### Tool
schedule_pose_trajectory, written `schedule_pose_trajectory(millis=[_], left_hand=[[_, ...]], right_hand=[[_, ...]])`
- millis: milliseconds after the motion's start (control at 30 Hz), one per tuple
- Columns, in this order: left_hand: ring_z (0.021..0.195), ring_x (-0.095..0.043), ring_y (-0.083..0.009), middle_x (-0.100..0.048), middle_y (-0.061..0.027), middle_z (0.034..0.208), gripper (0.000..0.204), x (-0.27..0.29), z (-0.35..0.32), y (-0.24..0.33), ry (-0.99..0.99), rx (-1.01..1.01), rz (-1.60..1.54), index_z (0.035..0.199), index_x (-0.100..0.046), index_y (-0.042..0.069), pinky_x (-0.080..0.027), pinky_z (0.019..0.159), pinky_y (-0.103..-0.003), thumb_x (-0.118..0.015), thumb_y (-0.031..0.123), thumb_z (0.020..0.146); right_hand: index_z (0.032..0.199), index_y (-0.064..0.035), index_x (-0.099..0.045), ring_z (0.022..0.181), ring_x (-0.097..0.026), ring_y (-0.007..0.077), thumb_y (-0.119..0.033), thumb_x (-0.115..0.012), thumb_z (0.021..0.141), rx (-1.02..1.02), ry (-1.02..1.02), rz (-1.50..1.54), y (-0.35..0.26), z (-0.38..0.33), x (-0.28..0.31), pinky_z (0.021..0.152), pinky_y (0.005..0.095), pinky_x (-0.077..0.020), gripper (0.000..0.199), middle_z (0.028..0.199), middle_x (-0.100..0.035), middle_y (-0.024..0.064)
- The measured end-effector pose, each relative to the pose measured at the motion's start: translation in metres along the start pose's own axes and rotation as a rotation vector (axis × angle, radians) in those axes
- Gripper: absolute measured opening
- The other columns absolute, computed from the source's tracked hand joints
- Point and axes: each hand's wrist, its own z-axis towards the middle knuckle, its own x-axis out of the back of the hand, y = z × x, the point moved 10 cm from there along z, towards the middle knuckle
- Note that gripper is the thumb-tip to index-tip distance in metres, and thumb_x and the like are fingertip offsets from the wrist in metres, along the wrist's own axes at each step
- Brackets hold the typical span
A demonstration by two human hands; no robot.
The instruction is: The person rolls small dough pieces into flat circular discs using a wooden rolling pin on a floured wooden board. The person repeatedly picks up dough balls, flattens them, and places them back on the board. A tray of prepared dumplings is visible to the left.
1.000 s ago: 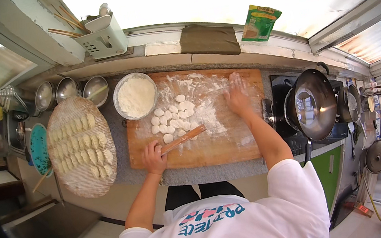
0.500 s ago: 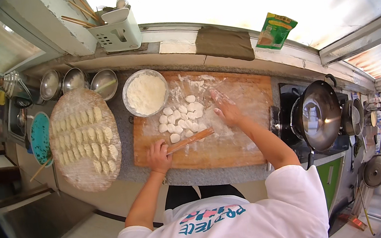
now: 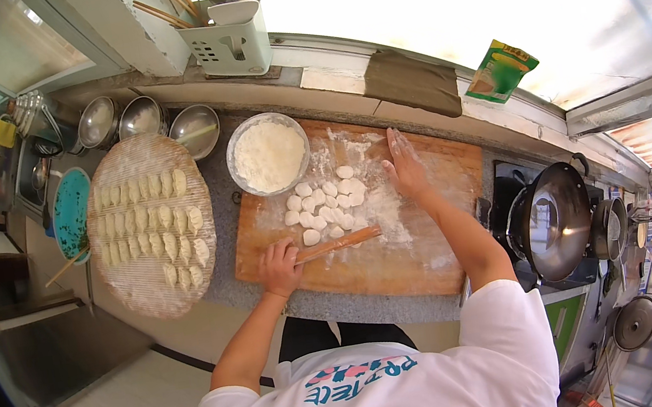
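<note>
My left hand (image 3: 279,268) is closed on one end of a wooden rolling pin (image 3: 340,243), which lies low over the near side of a floured wooden board (image 3: 337,279). My right hand (image 3: 406,164) rests palm down on the board's far side, fingers stretched out and thumb apart, holding nothing. Between the hands sit several small flattened dough pieces (image 3: 334,200), grouped left of centre. Loose flour (image 3: 386,207) is smeared just left of my right wrist. A steel bowl of flour (image 3: 268,155) stands at the board's far left corner.
Left of the board, a round woven tray (image 3: 158,292) carries rows of dumplings (image 3: 156,220). Behind it are metal bowls (image 3: 195,130) and a teal basin (image 3: 73,212). A wok (image 3: 552,220) occupies the stove at right. A utensil holder (image 3: 235,44) and green packet (image 3: 502,72) line the sill.
My right hand has slid farther from me and slightly right, away from the dough pieces. The left hand keeps its hold on the rolling pin. The whole view has shifted a little.
</note>
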Motion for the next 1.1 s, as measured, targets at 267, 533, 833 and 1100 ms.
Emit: schedule_pose_trajectory(millis=[267, 533, 833, 1100], left_hand=[[0.102, -0.064, -0.0255, -0.067, -0.0013, 0.115, 0.021, -0.003, -0.002, -0.004, -0.026, 0.028, -0.003, 0.089, -0.063, 0.015, -0.05, 0.081, -0.042, -0.073, 0.02, 0.071], [0.102, -0.064, -0.025, -0.067, -0.0012, 0.115, 0.021, -0.001, 0.0, -0.002, -0.016, 0.021, 0.007, 0.088, -0.064, 0.015, -0.05, 0.081, -0.041, -0.074, 0.021, 0.071], [0.102, -0.064, -0.0242, -0.067, -0.001, 0.114, 0.022, 0.0, 0.002, -0.001, -0.014, 0.019, -0.011, 0.088, -0.064, 0.015, -0.049, 0.079, -0.041, -0.075, 0.02, 0.07], [0.102, -0.064, -0.0241, -0.067, -0.0008, 0.115, 0.022, 0.0, 0.0, -0.001, 0.003, 0.016, -0.007, 0.089, -0.064, 0.015, -0.049, 0.079, -0.04, -0.075, 0.02, 0.07]], right_hand=[[0.163, -0.0077, -0.013, 0.146, -0.036, 0.0406, -0.038, -0.045, 0.103, 0.189, -0.466, 0.155, -0.048, 0.006, -0.069, 0.121, 0.0467, -0.0294, 0.074, 0.157, -0.039, 0.0252], [0.164, -0.0107, -0.013, 0.147, -0.034, 0.0411, -0.031, -0.046, 0.1, 0.404, -0.314, 0.047, -0.075, 0.02, -0.066, 0.121, 0.0453, -0.0286, 0.074, 0.162, -0.031, 0.0218], [0.165, -0.0175, -0.008, 0.142, -0.041, 0.0423, -0.044, -0.044, 0.103, 0.395, -0.274, -0.086, -0.087, 0.073, -0.075, 0.117, 0.0505, -0.0344, 0.076, 0.161, -0.035, 0.0214], [0.164, -0.0166, -0.014, 0.143, -0.04, 0.0412, -0.044, -0.042, 0.104, 0.418, -0.304, 0.173, -0.102, 0.055, -0.068, 0.113, 0.051, -0.0403, 0.071, 0.159, -0.039, 0.0203]])
